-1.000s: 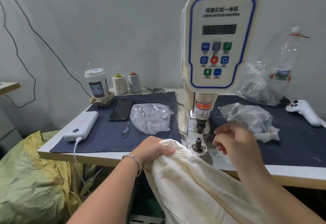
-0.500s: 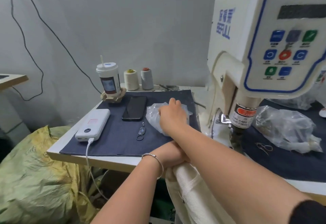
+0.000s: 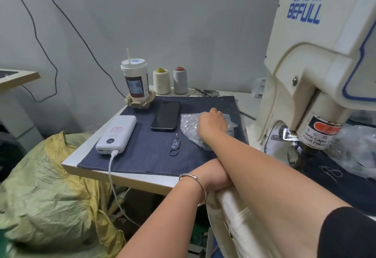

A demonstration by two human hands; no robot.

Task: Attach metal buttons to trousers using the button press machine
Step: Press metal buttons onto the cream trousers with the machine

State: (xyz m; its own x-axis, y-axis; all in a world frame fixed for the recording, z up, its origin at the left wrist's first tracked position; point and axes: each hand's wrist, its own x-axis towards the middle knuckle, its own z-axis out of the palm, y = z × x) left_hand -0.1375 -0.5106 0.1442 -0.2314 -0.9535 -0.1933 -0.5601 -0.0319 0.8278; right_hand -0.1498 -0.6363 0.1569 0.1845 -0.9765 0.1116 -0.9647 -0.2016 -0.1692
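The cream button press machine (image 3: 317,70) stands at the right, its press head (image 3: 319,133) carrying a warning label. My right hand (image 3: 211,123) reaches across to the left into a clear plastic bag of metal buttons (image 3: 188,124) lying on the blue denim mat (image 3: 146,156). Its fingertips dip into the bag and are hidden. My left hand (image 3: 215,176), with a bracelet on the wrist, is mostly covered by my right forearm. It holds the cream trousers (image 3: 240,223) at the table's front edge.
On the mat lie a white power bank (image 3: 117,133) with its cable, a black phone (image 3: 166,118) and a key ring (image 3: 175,146). A drink cup (image 3: 135,83) and two thread cones (image 3: 161,81) stand behind. A second plastic bag (image 3: 358,152) lies right of the machine. A green-yellow sack (image 3: 50,196) sits below left.
My right hand has moved from beside the press die across to the button bag on the left. The view has swung left. My left hand stays on the trousers.
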